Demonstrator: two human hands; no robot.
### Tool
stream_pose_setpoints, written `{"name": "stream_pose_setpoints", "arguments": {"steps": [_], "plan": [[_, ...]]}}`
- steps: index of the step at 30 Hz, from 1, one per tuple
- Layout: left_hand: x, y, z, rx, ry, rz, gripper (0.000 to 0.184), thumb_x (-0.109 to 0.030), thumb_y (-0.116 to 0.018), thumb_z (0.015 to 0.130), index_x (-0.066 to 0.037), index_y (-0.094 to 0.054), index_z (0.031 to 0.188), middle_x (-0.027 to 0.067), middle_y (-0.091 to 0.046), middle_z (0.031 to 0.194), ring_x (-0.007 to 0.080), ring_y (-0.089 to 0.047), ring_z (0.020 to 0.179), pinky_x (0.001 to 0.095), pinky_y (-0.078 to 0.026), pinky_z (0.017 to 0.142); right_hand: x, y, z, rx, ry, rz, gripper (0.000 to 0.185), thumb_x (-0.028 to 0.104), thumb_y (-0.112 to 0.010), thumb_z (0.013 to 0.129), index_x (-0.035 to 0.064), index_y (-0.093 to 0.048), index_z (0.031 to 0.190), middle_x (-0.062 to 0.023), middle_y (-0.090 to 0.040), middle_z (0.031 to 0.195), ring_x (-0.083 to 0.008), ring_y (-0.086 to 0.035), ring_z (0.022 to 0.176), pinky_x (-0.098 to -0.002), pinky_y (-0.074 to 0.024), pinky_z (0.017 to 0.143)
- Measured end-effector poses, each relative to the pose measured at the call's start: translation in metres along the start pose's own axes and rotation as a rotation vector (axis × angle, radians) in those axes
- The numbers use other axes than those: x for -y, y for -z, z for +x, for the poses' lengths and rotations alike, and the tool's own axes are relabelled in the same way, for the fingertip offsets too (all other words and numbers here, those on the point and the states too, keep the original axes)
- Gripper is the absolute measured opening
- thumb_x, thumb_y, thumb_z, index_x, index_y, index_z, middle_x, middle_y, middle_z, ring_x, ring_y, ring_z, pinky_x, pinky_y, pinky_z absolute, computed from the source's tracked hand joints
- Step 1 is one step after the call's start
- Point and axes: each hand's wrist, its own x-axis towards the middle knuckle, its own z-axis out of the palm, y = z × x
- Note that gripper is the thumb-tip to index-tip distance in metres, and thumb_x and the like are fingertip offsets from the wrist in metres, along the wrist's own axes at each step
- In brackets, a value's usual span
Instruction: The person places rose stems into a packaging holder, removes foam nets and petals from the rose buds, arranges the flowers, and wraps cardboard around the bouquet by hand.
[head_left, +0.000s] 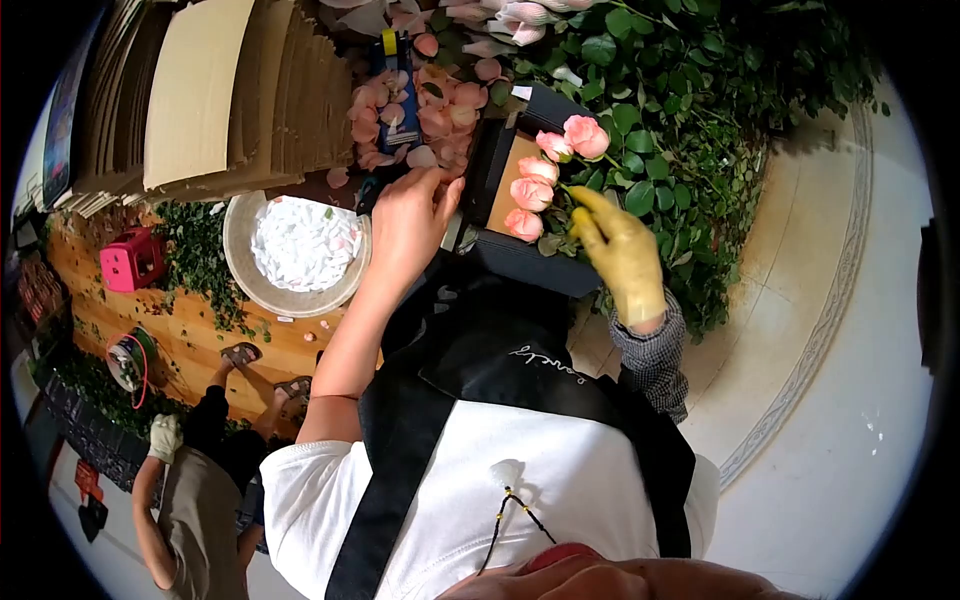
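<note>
My left hand (408, 215) is bare, its fingers bent and pressed together beside a dark object (372, 190); what it grips, if anything, is hidden. My right hand (622, 250) wears a yellow glove, with its fingertips apart beside the stem side of several pink roses (532, 194). I see no object clearly gripped in it. The roses lie in a row on a tan board (506, 190) within a black frame (530, 255). Leafy stems (660, 170) extend to their right.
Stacked cardboard sheets (200, 95) stand upper left, above a bowl of white pieces (305, 245). Loose petals (440, 105) surround a blue tool (398, 100). A pink stool (132, 260) is on the left floor. Another person (200, 510) is lower left, one gloved hand visible.
</note>
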Motion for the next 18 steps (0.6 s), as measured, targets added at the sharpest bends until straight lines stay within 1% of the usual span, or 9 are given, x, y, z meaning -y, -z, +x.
{"name": "stream_pose_setpoints", "arguments": {"steps": [3, 5, 6, 9, 10, 12, 13, 15, 18], "plan": [[-0.001, -0.012, -0.001, 0.011, 0.009, -0.06, 0.015, -0.019, -0.073, 0.091, -0.004, -0.07, 0.093, 0.0139, -0.068, 0.085, 0.0348, -0.068, 0.077, 0.0423, -0.054, 0.068, 0.009, -0.001, 0.013, -0.133, -0.013, -0.108, 0.024, 0.024, -0.068, 0.093, 0.011, -0.071, 0.113, -0.0159, -0.073, 0.092, -0.0351, -0.071, 0.083, -0.0448, -0.0554, 0.074], [-0.01, -0.017, 0.002, 0.108, 0.073, -0.151, 0.015, -0.019, -0.07, 0.092, -0.005, -0.072, 0.095, 0.014, -0.07, 0.09, 0.0347, -0.069, 0.082, 0.0415, -0.055, 0.071, -0.002, -0.028, 0.029, -0.065, 0.09, -0.242, 0.022, 0.024, -0.071, 0.089, 0.0092, -0.07, 0.105, -0.0162, -0.072, 0.086, -0.0358, -0.07, 0.079, -0.0464, -0.055, 0.071], [-0.011, -0.023, 0.001, 0.099, 0.054, -0.195, 0.015, -0.019, -0.07, 0.092, -0.005, -0.072, 0.096, 0.014, -0.07, 0.09, 0.0348, -0.069, 0.082, 0.0414, -0.055, 0.071, -0.011, -0.048, 0.038, -0.038, 0.066, -0.369, 0.021, 0.023, -0.073, 0.086, 0.0083, -0.068, 0.1, -0.0166, -0.07, 0.082, -0.0369, -0.068, 0.076, -0.0479, -0.0545, 0.069], [-0.015, -0.025, 0.005, 0.076, 0.017, -0.241, 0.014, -0.018, -0.069, 0.093, -0.005, -0.073, 0.098, 0.0135, -0.069, 0.089, 0.0344, -0.069, 0.081, 0.0412, -0.055, 0.071, -0.019, -0.055, 0.041, -0.132, 0.058, -0.219, 0.021, 0.021, -0.075, 0.083, 0.0071, -0.066, 0.096, -0.0138, -0.068, 0.079, -0.0356, -0.067, 0.075, -0.0488, -0.0519, 0.067], [-0.016, -0.024, 0.006, 0.075, 0.031, -0.258, 0.014, -0.018, -0.069, 0.093, -0.005, -0.073, 0.099, 0.013, -0.068, 0.089, 0.0342, -0.068, 0.08, 0.0412, -0.055, 0.071, -0.021, -0.054, 0.034, -0.131, 0.056, -0.225, 0.021, 0.021, -0.075, 0.083, 0.0071, -0.066, 0.096, -0.0138, -0.068, 0.079, -0.0356, -0.067, 0.075, -0.0488, -0.0519, 0.067], [-0.018, -0.025, 0.007, 0.08, 0.057, -0.284, 0.013, -0.016, -0.068, 0.094, -0.005, -0.073, 0.1, 0.0121, -0.067, 0.09, 0.0336, -0.068, 0.082, 0.0413, -0.055, 0.072, -0.028, -0.053, 0.022, -0.144, 0.007, -0.052, 0.023, 0.02, -0.076, 0.082, 0.0068, -0.068, 0.1, -0.012, -0.065, 0.076, -0.034, -0.063, 0.073, -0.0476, -0.0489, 0.067], [-0.019, -0.025, 0.008, 0.074, 0.063, -0.287, 0.013, -0.016, -0.068, 0.094, -0.005, -0.073, 0.1, 0.0121, -0.067, 0.09, 0.0336, -0.068, 0.082, 0.0413, -0.055, 0.072, -0.028, -0.056, 0.016, -0.244, 0.063, -0.034, 0.028, 0.017, -0.076, 0.082, 0.0076, -0.069, 0.107, -0.0104, -0.062, 0.074, -0.0323, -0.059, 0.072, -0.0447, -0.0473, 0.068], [-0.022, -0.026, 0.01, 0.067, -0.015, -0.371, 0.014, -0.016, -0.067, 0.094, -0.004, -0.072, 0.101, 0.0123, -0.067, 0.092, 0.034, -0.067, 0.085, 0.041, -0.054, 0.074, -0.023, -0.054, 0.004, -0.313, 0.081, -0.042, 0.03, 0.005, -0.075, 0.081, 0.0079, -0.071, 0.111, -0.011, -0.065, 0.078, -0.0302, -0.062, 0.072, -0.0405, -0.0488, 0.065], [-0.031, -0.03, 0.012, 0.118, -0.042, -0.435, 0.013, -0.013, -0.068, 0.094, -0.003, -0.072, 0.102, 0.0122, -0.067, 0.092, 0.0338, -0.066, 0.087, 0.0405, -0.053, 0.076, -0.028, -0.06, 0.002, -0.356, 0.094, -0.046, 0.033, 0.006, -0.076, 0.08, 0.0085, -0.072, 0.113, -0.0099, -0.065, 0.078, -0.0296, -0.061, 0.073, -0.041, -0.0486, 0.069]]}}
